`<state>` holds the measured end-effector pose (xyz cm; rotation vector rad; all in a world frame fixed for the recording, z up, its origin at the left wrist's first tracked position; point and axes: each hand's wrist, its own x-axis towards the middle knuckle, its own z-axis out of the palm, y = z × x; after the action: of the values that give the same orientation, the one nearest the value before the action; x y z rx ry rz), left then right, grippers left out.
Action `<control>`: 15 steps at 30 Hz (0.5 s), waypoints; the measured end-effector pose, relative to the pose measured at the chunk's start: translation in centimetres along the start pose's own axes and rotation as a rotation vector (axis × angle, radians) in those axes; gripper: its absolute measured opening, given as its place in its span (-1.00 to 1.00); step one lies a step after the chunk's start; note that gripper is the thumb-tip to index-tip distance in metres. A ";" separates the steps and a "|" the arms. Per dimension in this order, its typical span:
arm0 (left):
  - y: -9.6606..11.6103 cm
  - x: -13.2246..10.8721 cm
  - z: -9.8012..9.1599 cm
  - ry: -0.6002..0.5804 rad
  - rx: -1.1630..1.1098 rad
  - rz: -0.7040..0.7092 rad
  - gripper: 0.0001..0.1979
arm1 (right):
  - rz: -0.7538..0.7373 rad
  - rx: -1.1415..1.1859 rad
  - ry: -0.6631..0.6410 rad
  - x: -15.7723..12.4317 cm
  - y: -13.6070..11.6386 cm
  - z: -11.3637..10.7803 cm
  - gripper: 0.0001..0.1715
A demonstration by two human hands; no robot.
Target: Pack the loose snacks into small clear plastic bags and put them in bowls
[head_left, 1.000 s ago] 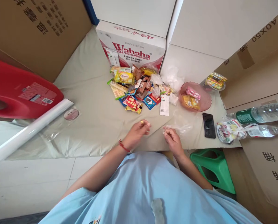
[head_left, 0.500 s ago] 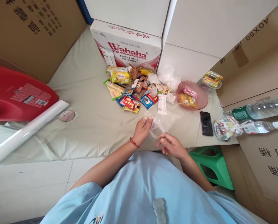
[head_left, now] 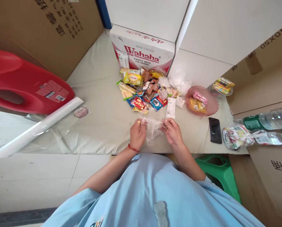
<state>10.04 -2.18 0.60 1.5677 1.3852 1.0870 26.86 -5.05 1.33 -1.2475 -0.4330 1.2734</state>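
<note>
Between my two hands a clear plastic bag (head_left: pixel 152 127) is stretched out above the front of the cloth-covered table (head_left: pixel 103 126). My left hand (head_left: pixel 138 131) is closed, its fingertips pinching one side of the bag. On the other side, my right hand (head_left: pixel 172 130) pinches the bag between thumb and fingers. Just beyond them lies a heap of wrapped snacks (head_left: pixel 147 90). A white packet (head_left: pixel 171 107) sits close to my right fingertips. Behind the heap rests a crumpled mass of clear plastic (head_left: pixel 179 80).
To the right stand a pink bowl (head_left: pixel 213 105) with snacks, a phone (head_left: pixel 215 130) and plastic bottles (head_left: pixel 273 120). A red jug (head_left: pixel 32 85) and a white roll (head_left: pixel 44 126) are at left. The Wahaha carton (head_left: pixel 143 52) backs the heap; a green stool (head_left: pixel 226 176) is below.
My right hand, loose and blurred beside the bag before, now pinches its right side. The bag is spread wider between both hands. The whole view has shifted slightly.
</note>
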 end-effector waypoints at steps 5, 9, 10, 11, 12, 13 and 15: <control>-3.5 1.0 -3.8 0.076 -0.129 -0.343 -0.55 | 0.133 0.122 -0.019 0.4 0.4 -2.1 -0.53; -4.2 1.5 -5.8 -0.066 -0.174 -0.482 -0.55 | 0.181 0.091 -0.004 0.8 0.5 -3.6 -0.49; -4.3 1.7 -6.3 -0.109 -0.154 -0.496 -0.56 | 0.187 0.056 0.003 1.0 0.5 -3.9 -0.47; -4.4 1.8 -6.7 -0.144 -0.120 -0.500 -0.57 | 0.187 0.007 0.008 1.1 0.4 -4.2 -0.44; -4.6 2.0 -7.2 -0.167 -0.071 -0.496 -0.58 | 0.180 -0.054 0.011 1.2 0.4 -4.6 -0.42; -4.8 2.1 -7.7 -0.176 0.001 -0.487 -0.60 | 0.164 -0.121 0.017 1.3 0.3 -4.9 -0.41; -5.0 2.0 -8.6 -0.134 0.198 -0.421 -0.66 | 0.099 -0.255 0.040 1.4 0.2 -5.4 -0.42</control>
<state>0.31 0.47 -0.88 1.3668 1.6722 0.5974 31.68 -6.29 -1.29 -1.5224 -0.5220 1.3036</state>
